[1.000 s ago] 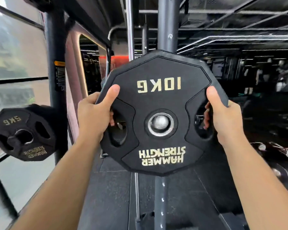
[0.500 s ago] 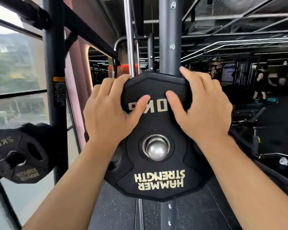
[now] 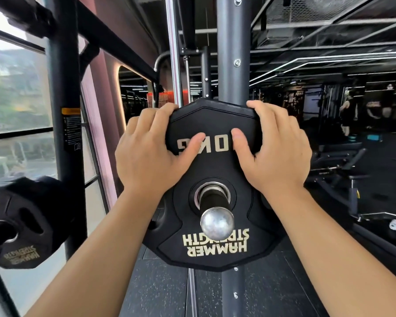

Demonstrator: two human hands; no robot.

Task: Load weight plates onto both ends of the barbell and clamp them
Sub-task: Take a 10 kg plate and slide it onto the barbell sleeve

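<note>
A black 10 kg weight plate (image 3: 215,248) with upside-down gold lettering sits on the barbell sleeve, whose round metal end (image 3: 217,223) sticks out toward me through the plate's centre hole. My left hand (image 3: 151,152) grips the plate's upper left edge, fingers curled over the rim and thumb on its face. My right hand (image 3: 272,152) grips the upper right edge the same way. No clamp is in view.
A grey rack upright (image 3: 232,51) stands right behind the plate. Another upright (image 3: 64,110) is at left, with a black 5 kg plate (image 3: 16,225) stored on a peg beside it. Windows lie left; benches and people stand at the far right.
Both hands moved from the plate's side grip holes to its top edge. The plate slid farther along the sleeve, so more of the sleeve end now protrudes.
</note>
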